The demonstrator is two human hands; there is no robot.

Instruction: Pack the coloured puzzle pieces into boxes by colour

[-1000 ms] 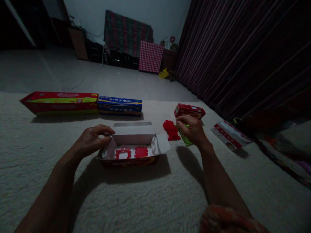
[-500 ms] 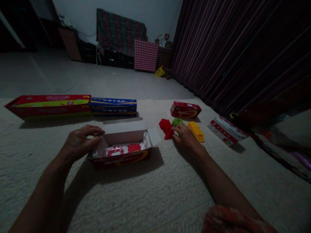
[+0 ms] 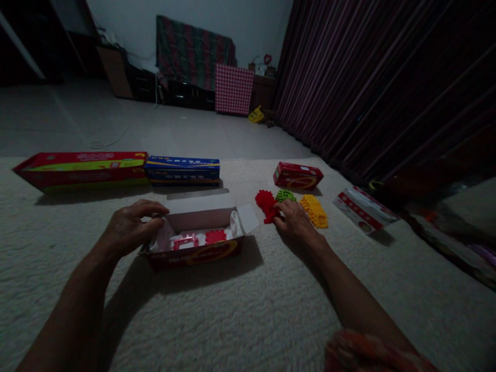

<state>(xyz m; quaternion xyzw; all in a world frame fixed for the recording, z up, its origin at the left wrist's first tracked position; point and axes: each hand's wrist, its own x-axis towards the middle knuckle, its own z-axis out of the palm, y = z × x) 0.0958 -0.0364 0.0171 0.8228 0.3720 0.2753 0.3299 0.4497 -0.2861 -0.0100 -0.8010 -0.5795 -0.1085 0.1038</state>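
Observation:
A small open cardboard box (image 3: 217, 254), dark red outside and white inside, sits on the pale textured mat. My left hand (image 3: 132, 227) pinches its left end between thumb and fingers. Inside lie a pink frame-like piece (image 3: 186, 241), a pink toothed piece (image 3: 215, 236) and white lining. To the right of the box, my right hand (image 3: 296, 222) rests with curled fingertips on a red plastic piece (image 3: 267, 205) from a small red pile. Beside it are green pieces (image 3: 285, 195) and yellow notched pieces (image 3: 313, 211). My fingers partly cover the red and green ones.
Behind stand a long red and yellow-green box (image 3: 89, 170), a blue box (image 3: 182, 171) and a closed red box (image 3: 297, 176). A white and red carton (image 3: 364, 209) lies at the right. Dark curtains (image 3: 368, 77) hang beyond.
The view has shifted very slightly. Both hands stay in nearly the same places, at the box end and at the red pieces.

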